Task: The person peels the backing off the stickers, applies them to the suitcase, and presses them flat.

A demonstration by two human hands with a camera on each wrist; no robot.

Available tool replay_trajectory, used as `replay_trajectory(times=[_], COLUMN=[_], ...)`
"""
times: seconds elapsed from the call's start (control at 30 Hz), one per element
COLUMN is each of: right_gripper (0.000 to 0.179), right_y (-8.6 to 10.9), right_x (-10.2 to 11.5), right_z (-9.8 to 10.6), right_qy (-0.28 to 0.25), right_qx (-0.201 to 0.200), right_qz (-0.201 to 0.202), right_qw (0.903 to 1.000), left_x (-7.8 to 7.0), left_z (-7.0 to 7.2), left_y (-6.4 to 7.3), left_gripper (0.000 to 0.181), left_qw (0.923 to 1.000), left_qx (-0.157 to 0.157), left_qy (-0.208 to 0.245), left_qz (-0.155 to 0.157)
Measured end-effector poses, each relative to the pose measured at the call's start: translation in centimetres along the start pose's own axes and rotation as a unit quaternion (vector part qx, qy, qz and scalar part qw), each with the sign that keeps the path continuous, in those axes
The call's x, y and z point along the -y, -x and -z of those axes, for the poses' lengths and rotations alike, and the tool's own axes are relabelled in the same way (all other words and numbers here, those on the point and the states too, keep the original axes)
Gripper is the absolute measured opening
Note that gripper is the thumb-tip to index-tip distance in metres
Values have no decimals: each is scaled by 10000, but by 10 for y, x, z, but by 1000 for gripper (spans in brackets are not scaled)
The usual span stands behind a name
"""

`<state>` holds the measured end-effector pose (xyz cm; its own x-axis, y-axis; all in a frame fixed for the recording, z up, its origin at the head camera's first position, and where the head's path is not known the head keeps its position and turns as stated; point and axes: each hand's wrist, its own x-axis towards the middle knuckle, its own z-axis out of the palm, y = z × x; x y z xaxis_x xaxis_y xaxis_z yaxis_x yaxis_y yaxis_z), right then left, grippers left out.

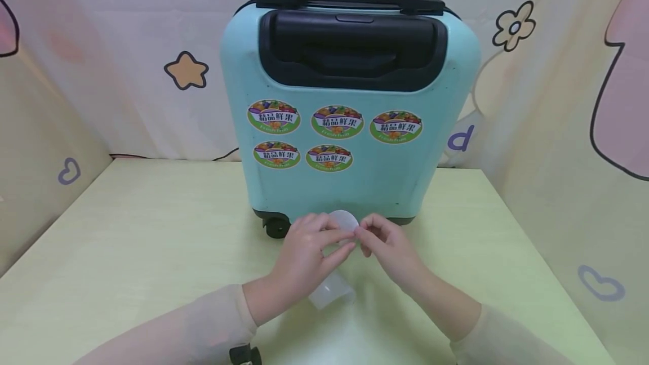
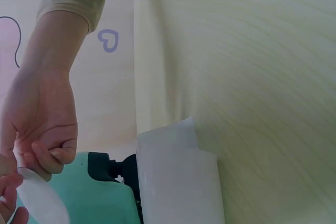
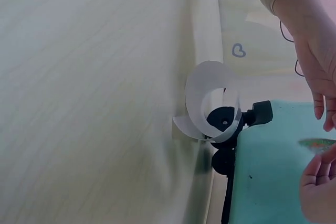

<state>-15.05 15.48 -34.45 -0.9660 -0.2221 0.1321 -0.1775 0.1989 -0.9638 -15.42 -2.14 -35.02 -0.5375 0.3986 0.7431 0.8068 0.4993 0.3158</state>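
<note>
A round sticker (image 1: 344, 219) stands in front of the suitcase's lower edge, its white back facing me. My right hand (image 1: 392, 249) pinches its edge between thumb and curled index finger. In the right wrist view its printed face (image 3: 315, 142) shows, seen nearly edge-on. My left hand (image 1: 306, 249) is beside it, thumb and index finger extended and slightly apart, fingertips right at the sticker's edge. Below the hands a curled strip of white backing paper (image 1: 332, 290) rests on the table; its loop (image 3: 205, 74) shows in the right wrist view.
A light blue suitcase (image 1: 375, 179) stands upright at the back, with black handles and wheels. Several oval fruit stickers (image 1: 337, 121) are on its front in two rows. The pale wooden table (image 1: 167, 230) is surrounded by a patterned curtain (image 1: 137, 72).
</note>
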Motion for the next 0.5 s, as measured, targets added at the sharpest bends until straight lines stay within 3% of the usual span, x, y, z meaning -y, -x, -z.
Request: replay_trajectory(times=[0.17, 0.33, 0.5], right_gripper=[19, 19, 20], right_y=[1, 1, 1], right_x=[-1, -1, -1], right_z=[0, 1, 2], right_qy=[-187, -196, -51], right_qx=[206, 170, 204], right_qz=[28, 14, 90], right_qw=[9996, 9997, 9997], left_x=[0, 1, 6], left_z=[0, -2, -2], left_y=[-1, -1, -2], left_gripper=[18, 17, 7], left_qw=[9999, 9996, 9971], left_qx=[-56, -126, -64], left_qy=[3, 91, 389], left_qz=[114, 249, 649])
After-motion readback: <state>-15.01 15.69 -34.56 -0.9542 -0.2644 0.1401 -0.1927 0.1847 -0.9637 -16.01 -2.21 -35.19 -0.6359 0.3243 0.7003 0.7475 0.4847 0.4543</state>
